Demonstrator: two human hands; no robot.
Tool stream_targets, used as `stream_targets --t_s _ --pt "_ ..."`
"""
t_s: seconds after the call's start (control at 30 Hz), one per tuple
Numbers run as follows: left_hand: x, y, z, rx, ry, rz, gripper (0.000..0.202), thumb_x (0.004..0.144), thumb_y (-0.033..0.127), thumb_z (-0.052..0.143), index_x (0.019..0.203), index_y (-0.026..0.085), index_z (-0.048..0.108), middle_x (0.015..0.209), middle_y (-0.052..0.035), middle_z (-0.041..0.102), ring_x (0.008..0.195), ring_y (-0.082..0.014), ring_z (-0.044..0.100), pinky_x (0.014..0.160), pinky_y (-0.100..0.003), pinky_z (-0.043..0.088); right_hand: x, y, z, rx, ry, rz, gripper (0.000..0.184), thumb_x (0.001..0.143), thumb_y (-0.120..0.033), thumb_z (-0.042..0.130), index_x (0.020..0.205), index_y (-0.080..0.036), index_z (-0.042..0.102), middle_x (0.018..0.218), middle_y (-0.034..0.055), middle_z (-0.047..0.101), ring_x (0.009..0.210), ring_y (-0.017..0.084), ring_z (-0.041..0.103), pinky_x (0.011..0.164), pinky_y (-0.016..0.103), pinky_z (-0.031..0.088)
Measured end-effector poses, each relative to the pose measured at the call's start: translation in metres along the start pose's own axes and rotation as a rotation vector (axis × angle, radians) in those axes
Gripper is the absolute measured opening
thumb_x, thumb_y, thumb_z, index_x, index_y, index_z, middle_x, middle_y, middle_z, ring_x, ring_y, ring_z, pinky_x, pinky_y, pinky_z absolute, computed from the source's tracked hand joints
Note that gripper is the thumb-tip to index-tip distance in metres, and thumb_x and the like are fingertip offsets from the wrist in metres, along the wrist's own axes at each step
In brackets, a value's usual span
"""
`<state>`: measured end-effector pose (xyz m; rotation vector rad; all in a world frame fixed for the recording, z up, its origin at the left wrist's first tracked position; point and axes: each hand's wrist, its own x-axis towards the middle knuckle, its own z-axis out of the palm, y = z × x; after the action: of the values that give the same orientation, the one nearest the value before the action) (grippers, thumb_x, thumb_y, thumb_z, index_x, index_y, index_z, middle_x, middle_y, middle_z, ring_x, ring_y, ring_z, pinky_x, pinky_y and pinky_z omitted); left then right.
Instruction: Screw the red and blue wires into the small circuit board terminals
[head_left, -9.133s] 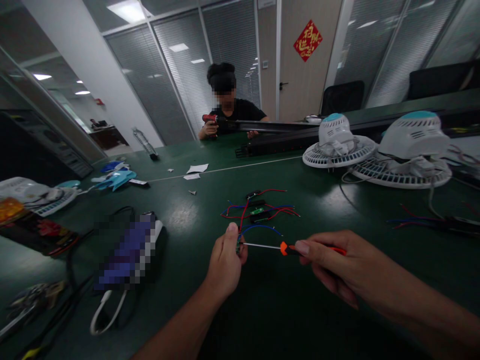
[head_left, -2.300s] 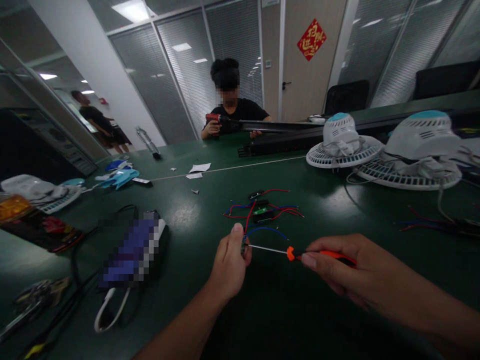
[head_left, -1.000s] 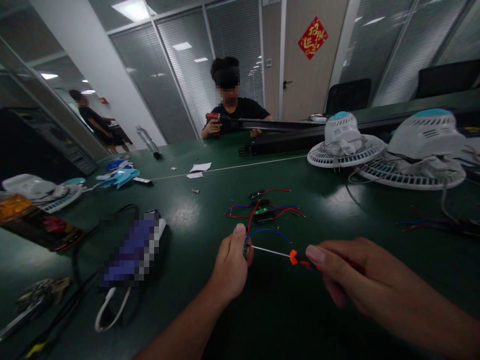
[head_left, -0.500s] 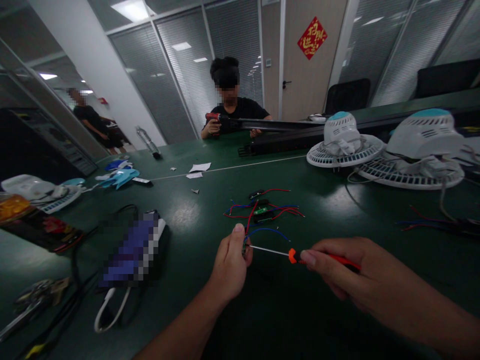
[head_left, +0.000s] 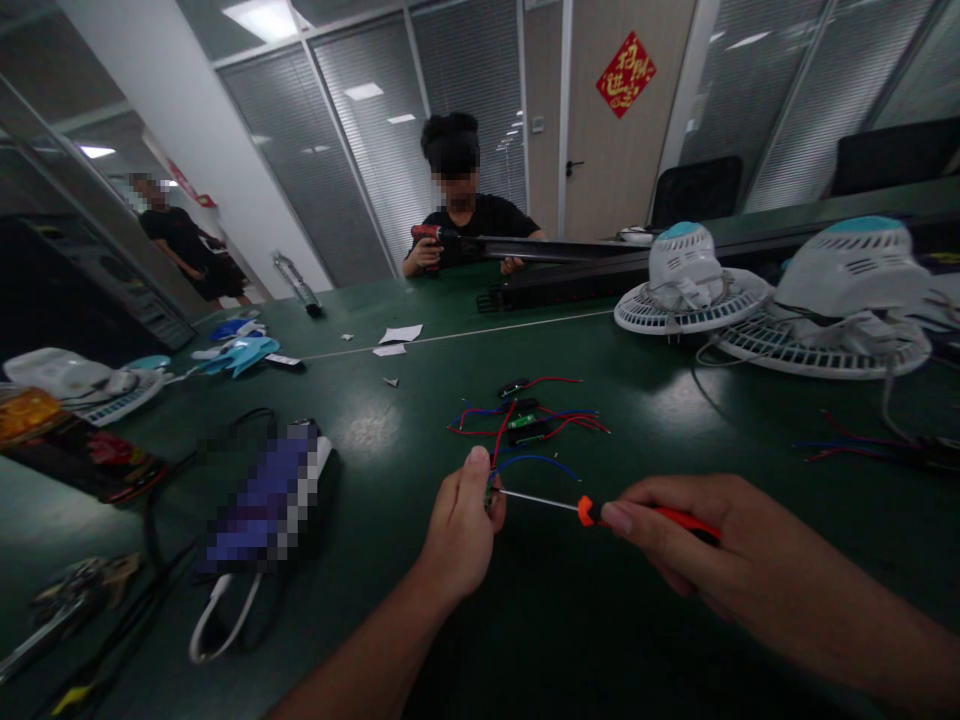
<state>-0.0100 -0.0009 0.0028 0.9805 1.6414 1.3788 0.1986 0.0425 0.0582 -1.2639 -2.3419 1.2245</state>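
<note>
You have two hands of your own in view: one left hand (head_left: 459, 525), one right hand (head_left: 690, 540). Your screwdriver (head_left: 586, 511) count is one; held circuit board (head_left: 492, 490), one. From that board you can count one red wire (head_left: 503, 435) and one blue wire (head_left: 538, 460). Lying ahead of you: three wired modules (head_left: 528, 429); their leads overlap too much to count. Fan units (head_left: 690, 285): three, two on your right, one on your left. Larger white paper pieces (head_left: 402, 334): two. Red drill (head_left: 426, 235): one. Other people (head_left: 480, 222): two. Black chairs (head_left: 697, 190): two. Red diamond sign (head_left: 626, 75): one. Door (head_left: 592, 200) behind it: one.
</note>
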Motion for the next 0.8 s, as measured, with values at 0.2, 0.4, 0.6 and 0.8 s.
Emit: stream_targets --t_s 0.2,0.4,0.6,0.8 --pt "-0.002 0.005 0.0 0.038 0.008 -0.014 0.06 0.085 0.068 0.038 0.051 0.02 0.049 0.047 0.0033 0.043 0.045 -0.0122 0.042 0.047 -0.023 0.036 -0.001 -0.002 -0.002 0.013 -0.01 0.013 0.056 0.086 -0.067 0.038 0.075 -0.02 0.065 0.054 -0.0023 0.049 0.045 0.009 0.042 0.039 0.021 0.032" --pt "-0.002 0.005 0.0 0.024 0.027 -0.022 0.059 0.083 0.069 0.04 0.052 0.019 0.05 0.048 0.0031 0.045 0.046 -0.0121 0.043 0.047 -0.023 0.036 0.0 0.0 -0.001 0.024 0.004 -0.017 0.052 0.087 -0.064 0.04 0.078 -0.02 0.067 0.054 -0.0017 0.051 0.045 0.009 0.044 0.04 0.021 0.032" --pt "-0.002 0.006 0.001 -0.014 0.018 -0.02 0.059 0.079 0.072 0.043 0.054 0.019 0.05 0.048 0.0038 0.044 0.045 -0.0114 0.042 0.045 -0.023 0.034 -0.001 -0.002 -0.001 0.014 0.004 0.008 0.051 0.086 -0.063 0.041 0.076 -0.021 0.068 0.054 -0.0014 0.052 0.045 0.009 0.044 0.041 0.022 0.033" --pt "-0.005 0.014 0.002 0.068 0.046 -0.012 0.061 0.079 0.074 0.04 0.053 0.02 0.05 0.046 0.0037 0.043 0.043 -0.0119 0.042 0.044 -0.024 0.036 -0.001 -0.002 -0.002 0.01 0.004 -0.002 0.05 0.086 -0.063 0.042 0.079 -0.022 0.068 0.055 -0.0016 0.052 0.046 0.009 0.044 0.042 0.022 0.033"
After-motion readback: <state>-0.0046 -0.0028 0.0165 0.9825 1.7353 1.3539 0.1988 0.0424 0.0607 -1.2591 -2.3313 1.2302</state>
